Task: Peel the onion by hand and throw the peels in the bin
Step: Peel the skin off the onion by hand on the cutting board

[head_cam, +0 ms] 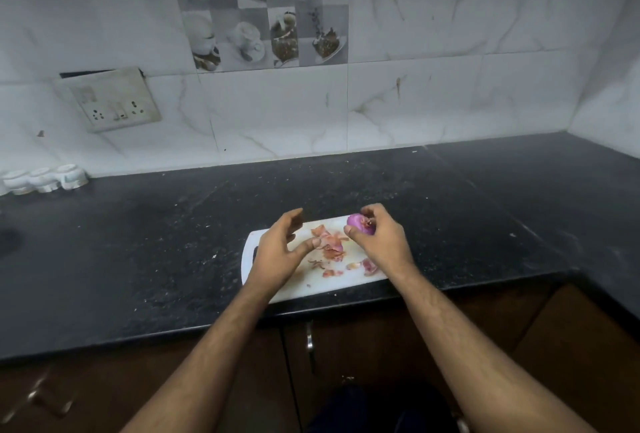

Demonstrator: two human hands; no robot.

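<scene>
So from my feed, the white plastic cutting board point(277, 288) sits right at the front edge of the black speckled stone tabletop point(138, 259), its near corner pretty much on the lip. There's loads of open tabletop to the left and behind it, all the way back to the white marble-look tiled wall point(415, 103), and a fair stretch to the right before the corner where the wall turns. Below the edge I can see the brown wooden cabinet doors point(346, 346).

The small peeled purple onion point(358, 223) is up off the board at its far right end, held in the right hand point(379, 242), fingers and thumb curled round it, so that grip is closed on it. It looks smooth and shiny purple, with a little scrap of reddish skin on the top by the fingertips.

The left hand point(278, 252) hovers over the left part of the board, grip loose with fingers spread, nothing in it, thumb tip just beside the pile of dry pinkish-orange onion peels point(330, 247) scattered across the middle of the board.

Far left against the wall sits a white three-cup plastic holder point(45, 179), well apart from everything, and a grubby white wall socket plate point(107, 100) above it.
</scene>
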